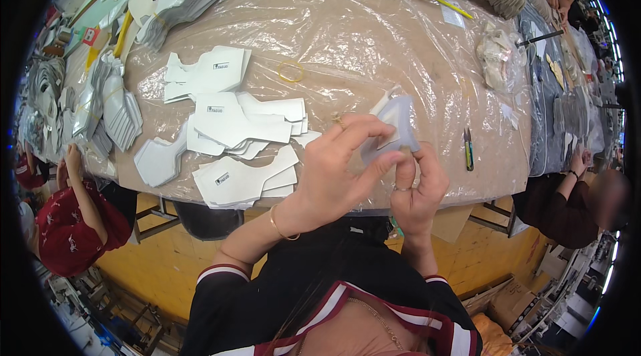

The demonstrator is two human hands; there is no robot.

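Observation:
A small translucent bluish sheet with cream-white cut pieces against it [403, 114] is raised over the table in front of me. My left hand [337, 166] pinches its left side between thumb and fingers. At its lower edge, the thumb and fingers of my right hand [419, 189] are closed on it; my fingers partly hide the cream pieces. Left of my hands lie piles of flat white cut pieces with a dark printed mark: an upper pile [207, 76], a middle pile [234, 122] and a lower pile [244, 182].
Clear plastic covers the brown table [334, 29]. A yellow rubber band [290, 72] and a dark pen [469, 149] lie on it. A bundled plastic bag [497, 59] sits right, a yellow pencil [446, 4] far right. Grey stacks [120, 116] stand left. People work at both sides.

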